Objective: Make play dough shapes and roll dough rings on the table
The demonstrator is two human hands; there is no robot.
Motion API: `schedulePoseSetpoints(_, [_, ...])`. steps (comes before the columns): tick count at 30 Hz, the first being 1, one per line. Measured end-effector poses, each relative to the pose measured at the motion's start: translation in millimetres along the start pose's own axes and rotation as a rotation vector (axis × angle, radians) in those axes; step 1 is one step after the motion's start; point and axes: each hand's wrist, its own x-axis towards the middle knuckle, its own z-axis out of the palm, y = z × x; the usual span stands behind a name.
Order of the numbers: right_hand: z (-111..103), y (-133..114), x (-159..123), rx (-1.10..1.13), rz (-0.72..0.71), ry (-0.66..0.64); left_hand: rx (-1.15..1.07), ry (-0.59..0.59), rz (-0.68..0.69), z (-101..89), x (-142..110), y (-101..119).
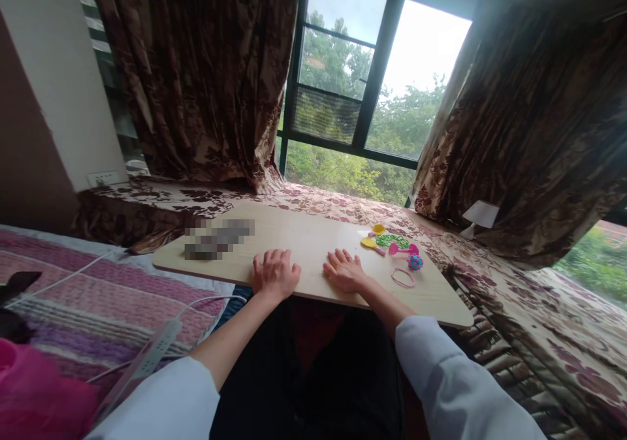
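Both palms rest face down near the front edge of a pale wooden table (pixel 294 224). My left hand (pixel 275 273) lies with its fingers somewhat bent and holds nothing. My right hand (pixel 344 270) is spread flat on the wood, also holding nothing. Right of it sits a group of small toys: a pink ring (pixel 402 277), a blue and pink knobbly ball (pixel 415 262), a pink dumbbell-shaped piece (pixel 404 249), a green openwork piece (pixel 392 240), a yellow spoon-like piece (pixel 373 243) and a yellow cup-like piece (pixel 379 230).
A blurred-out item (pixel 215 239) lies at the table's left end. To the left, a power strip (pixel 157 348) with white cables rests on a striped bedspread (pixel 98 290). Behind the table are a patterned window ledge (pixel 333 198), long curtains (pixel 206 68) and a small white lamp (pixel 480 215).
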Motion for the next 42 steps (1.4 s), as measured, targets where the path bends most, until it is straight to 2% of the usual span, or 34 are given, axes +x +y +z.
schedulePoseSetpoints(3, [-5.4, 9.2, 23.3, 0.009, 0.077, 0.010, 0.009, -0.010, -0.001, 0.5, 0.4, -0.4])
schedulePoseSetpoints(6, [-6.3, 9.2, 23.8, 0.007, 0.099, 0.017, 0.009, -0.021, -0.007, -0.8, 0.5, 0.1])
schedulePoseSetpoints(9, [-3.3, -0.3, 1.2, 0.002, 0.036, 0.004, -0.004, -0.025, -0.015, -3.8, 0.3, 1.3])
schedulePoseSetpoints(13, [4.9, -14.9, -37.8, 0.003, -0.172, 0.049, -0.021, -0.021, -0.023, -7.3, 0.1, 2.8])
schedulePoseSetpoints(15, [7.4, -17.6, -46.0, -0.001, -0.224, 0.070, -0.020, -0.022, -0.023, -7.4, -0.1, 2.9])
schedulePoseSetpoints(18, [5.2, -13.7, -33.8, 0.004, -0.159, 0.038, -0.012, -0.025, -0.020, -5.4, -0.5, 2.4])
schedulePoseSetpoints(22, [-2.4, 1.4, 7.4, 0.020, 0.003, -0.003, -0.004, -0.026, -0.005, -1.5, -0.7, 0.2])
schedulePoseSetpoints(25, [-5.6, 9.0, 26.3, 0.018, 0.060, 0.016, -0.005, -0.023, 0.001, 0.0, -0.3, -1.4])
schedulePoseSetpoints(29, [-1.9, 2.7, 12.5, 0.001, 0.032, 0.013, -0.018, -0.016, -0.005, -0.5, -0.1, -1.2])
schedulePoseSetpoints(33, [9.8, -9.2, -20.7, -0.031, -0.173, 0.078, -0.032, -0.017, -0.016, -1.5, -1.2, 0.3])
schedulePoseSetpoints(35, [13.0, -10.5, -26.3, -0.044, -0.247, 0.122, -0.034, -0.019, -0.015, -1.9, -1.5, 0.6])
schedulePoseSetpoints(38, [9.6, -6.0, -12.2, -0.037, -0.163, 0.105, -0.025, -0.016, -0.005, -3.2, -0.7, 0.6])
schedulePoseSetpoints(42, [-7.1, 8.4, 21.5, 0.006, -0.020, 0.073, -0.002, -0.009, 0.010, -4.1, 1.3, -0.2])
